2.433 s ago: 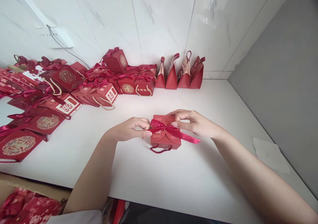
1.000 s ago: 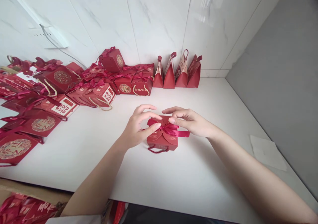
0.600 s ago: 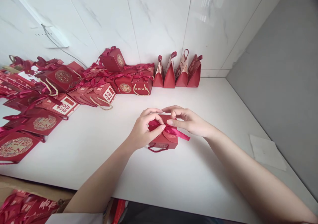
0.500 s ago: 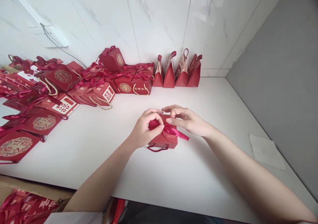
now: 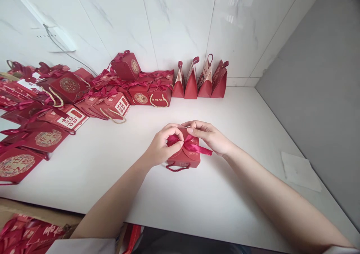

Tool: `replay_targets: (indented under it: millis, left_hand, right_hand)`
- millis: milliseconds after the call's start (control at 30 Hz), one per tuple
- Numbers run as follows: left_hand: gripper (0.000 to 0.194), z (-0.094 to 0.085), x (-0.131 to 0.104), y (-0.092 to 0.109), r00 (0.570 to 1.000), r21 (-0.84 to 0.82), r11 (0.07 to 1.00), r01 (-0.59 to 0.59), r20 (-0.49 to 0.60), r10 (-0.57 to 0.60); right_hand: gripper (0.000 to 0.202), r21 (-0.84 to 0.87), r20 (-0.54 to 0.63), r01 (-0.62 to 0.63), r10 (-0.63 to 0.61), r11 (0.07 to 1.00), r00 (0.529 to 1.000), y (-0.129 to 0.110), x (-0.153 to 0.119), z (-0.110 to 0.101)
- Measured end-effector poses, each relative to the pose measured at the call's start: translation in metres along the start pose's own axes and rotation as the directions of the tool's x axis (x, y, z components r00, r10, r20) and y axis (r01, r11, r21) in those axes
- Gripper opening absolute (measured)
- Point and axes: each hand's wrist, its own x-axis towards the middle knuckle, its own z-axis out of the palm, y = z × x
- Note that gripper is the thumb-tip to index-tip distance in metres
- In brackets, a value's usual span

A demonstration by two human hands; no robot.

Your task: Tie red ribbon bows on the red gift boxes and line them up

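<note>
A small red gift box (image 5: 184,158) with a dark red cord handle sits on the white table between my hands. Across its lid runs a shiny crimson ribbon (image 5: 198,149), looped at the middle, one tail hanging past the right edge. My left hand (image 5: 165,143) pinches the ribbon near its knot, thumb and forefinger pressed together. My right hand (image 5: 209,136) curves over the far right of the lid; its thumb and forefinger close on a loop of the ribbon. The fingertips of both hands meet behind the box and are partly hidden.
Stacked red gift boxes (image 5: 140,96) with ribbons line the back and left. Several narrow upright red boxes (image 5: 191,87) stand by the tiled wall. A white paper sheet (image 5: 300,170) lies on the right. Below the table edge, a carton (image 5: 39,209) holds more red packages.
My right hand has drawn back slightly, and its thumb has moved up to the ribbon loop. More of the loop shows now. My left hand keeps its pinch.
</note>
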Motion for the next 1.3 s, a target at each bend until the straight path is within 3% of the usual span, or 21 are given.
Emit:
replay_targets:
  millis: [100, 167, 233, 333, 467, 767, 933, 1167, 1300]
  left_hand:
    - [0.015, -0.01, 0.001, -0.006, 1.0, -0.112, 0.994, 0.003, 0.023, 0.0]
    - [0.018, -0.018, 0.001, -0.01, 0.999, -0.166, 0.986, 0.009, 0.035, -0.003]
    - [0.015, -0.026, 0.001, -0.014, 0.999, -0.167, 0.986, -0.008, 0.031, 0.013]
    - [0.011, -0.036, 0.001, -0.016, 0.998, -0.096, 0.995, -0.03, 0.049, 0.035]
    - [0.012, -0.041, 0.0, -0.015, 0.994, -0.007, 0.999, -0.038, 0.101, 0.038]
    - [0.016, -0.048, 0.001, -0.016, 0.987, 0.008, 1.0, -0.005, 0.163, 0.003]
    - [0.018, -0.05, 0.001, -0.018, 0.978, 0.006, 1.0, 0.017, 0.208, -0.018]
    - [0.017, -0.051, 0.001, -0.018, 0.955, -0.025, 1.0, 0.016, 0.298, -0.008]
    - [0.024, -0.055, 0.0, -0.018, 0.933, -0.134, 0.991, 0.007, 0.358, 0.041]
  right_hand:
    - [0.026, -0.143, -0.107, 0.023, -0.038, 0.989, 0.994, -0.01, -0.001, -0.008]
    - [0.03, -0.244, -0.165, -0.025, -0.016, 0.969, 0.986, -0.018, -0.003, -0.017]
    - [0.033, -0.315, -0.148, -0.097, 0.052, 0.944, 0.988, -0.025, -0.006, -0.029]
    - [0.037, -0.392, 0.0, -0.179, 0.194, 0.903, 0.981, -0.034, -0.012, -0.043]
    - [0.035, -0.48, 0.236, -0.194, 0.339, 0.856, 0.911, -0.041, -0.016, -0.047]
    - [0.029, -0.403, 0.456, -0.207, 0.391, 0.892, 0.799, -0.04, -0.018, -0.039]
    - [0.026, -0.321, 0.49, -0.187, 0.332, 0.929, 0.806, -0.043, -0.019, -0.038]
    - [0.033, -0.376, 0.482, -0.167, 0.347, 0.911, 0.805, -0.038, -0.017, -0.037]
    - [0.032, -0.336, 0.443, -0.133, 0.281, 0.932, 0.851, -0.036, -0.015, -0.036]
